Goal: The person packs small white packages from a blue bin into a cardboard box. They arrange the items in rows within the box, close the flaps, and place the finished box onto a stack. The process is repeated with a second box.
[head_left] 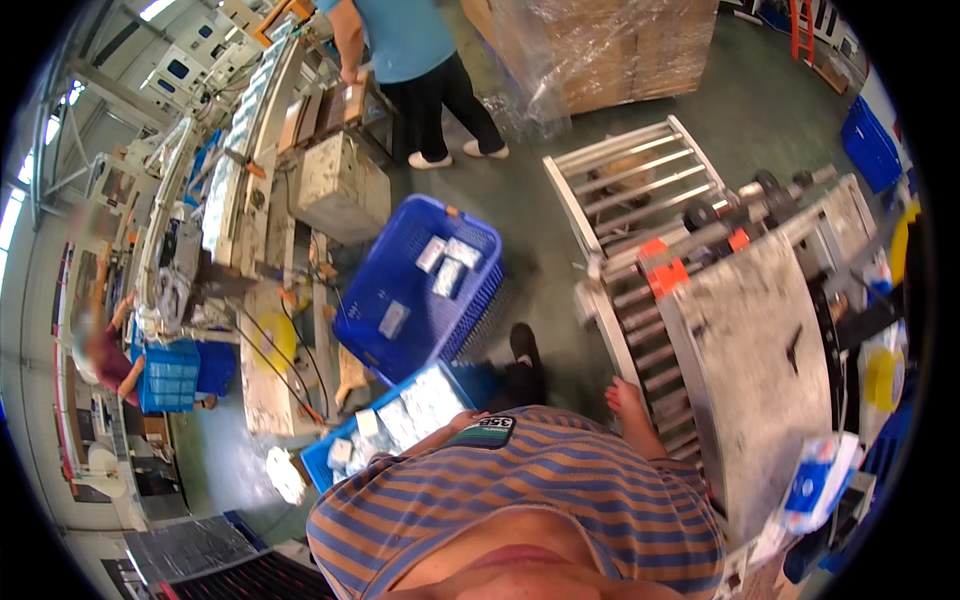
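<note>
My left hand point(466, 420) is low beside a light blue crate point(318, 462) filled with small white packs point(408, 412); my shirt covers part of the hand and its fingers do not show clearly. Past that crate a large dark blue basket point(468, 325) stands tilted in view, with several white packs point(448, 277) lying at its bottom. On the other side, my right hand point(622, 396) hangs next to the frame of a roller conveyor point(628, 345). Its fingers are loosely apart, and nothing shows in them.
A metal-topped machine point(765, 350) with orange parts adjoins the rollers. Ahead, a co-worker in blue point(405, 45) stands at a long conveyor line point(255, 150). Wrapped cartons point(640, 50) stand far ahead. At left another person point(112, 355) holds a blue crate point(168, 378).
</note>
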The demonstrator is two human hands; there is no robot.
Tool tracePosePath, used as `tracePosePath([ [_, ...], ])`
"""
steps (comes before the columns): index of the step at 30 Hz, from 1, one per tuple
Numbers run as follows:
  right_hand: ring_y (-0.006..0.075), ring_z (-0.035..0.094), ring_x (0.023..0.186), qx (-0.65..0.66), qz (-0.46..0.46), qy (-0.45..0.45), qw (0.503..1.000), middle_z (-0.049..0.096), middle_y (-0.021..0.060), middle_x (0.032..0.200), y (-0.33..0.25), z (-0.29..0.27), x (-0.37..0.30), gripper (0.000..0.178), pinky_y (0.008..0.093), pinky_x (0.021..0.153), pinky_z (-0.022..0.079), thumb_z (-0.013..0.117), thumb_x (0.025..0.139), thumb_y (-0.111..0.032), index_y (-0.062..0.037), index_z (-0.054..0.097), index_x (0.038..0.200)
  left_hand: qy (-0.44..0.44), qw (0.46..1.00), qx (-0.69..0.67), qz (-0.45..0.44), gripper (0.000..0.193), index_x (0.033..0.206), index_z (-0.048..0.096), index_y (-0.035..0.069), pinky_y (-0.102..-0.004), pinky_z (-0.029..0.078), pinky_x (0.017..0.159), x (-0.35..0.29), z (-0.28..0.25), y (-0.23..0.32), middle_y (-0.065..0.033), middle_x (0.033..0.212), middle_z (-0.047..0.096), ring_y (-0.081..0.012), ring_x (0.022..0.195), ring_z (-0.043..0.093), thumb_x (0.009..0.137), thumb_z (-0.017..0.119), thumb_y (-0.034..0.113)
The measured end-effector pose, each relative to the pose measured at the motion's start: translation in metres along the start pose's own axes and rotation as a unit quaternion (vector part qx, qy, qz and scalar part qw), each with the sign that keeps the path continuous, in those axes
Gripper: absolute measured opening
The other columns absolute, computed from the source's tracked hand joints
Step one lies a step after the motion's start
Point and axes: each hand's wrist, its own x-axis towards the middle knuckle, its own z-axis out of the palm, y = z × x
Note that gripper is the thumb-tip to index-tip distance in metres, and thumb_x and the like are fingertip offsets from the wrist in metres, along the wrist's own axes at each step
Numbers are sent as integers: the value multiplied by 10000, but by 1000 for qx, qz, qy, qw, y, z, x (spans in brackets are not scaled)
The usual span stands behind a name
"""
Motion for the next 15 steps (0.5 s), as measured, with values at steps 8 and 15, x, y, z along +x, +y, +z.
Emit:
tracePosePath([
  [8, 133, 486, 431, -140, -93, -94, 981, 529, 43, 578, -138, 172, 69, 249, 262, 347, 358, 584, 831, -286, -52, 554, 750, 307, 929, -208, 2, 437, 1094, 563, 22, -294, 464, 599, 67, -246, 181, -72, 890, 613, -158, 740, 596, 825, 568, 367],
  [15, 119, 560, 584, -302, -140, -141, 932, 593, 24, 724, -326, 335, 99, 276, 270, 469, 451, 579, 833, -311, -58, 584, 944, 298, 919, -259, 6, 340, 1020, 574, -10, -245, 431, 572, 105, -274, 222, -45, 773, 598, -123, 634, 538, 831, 593, 272],
])
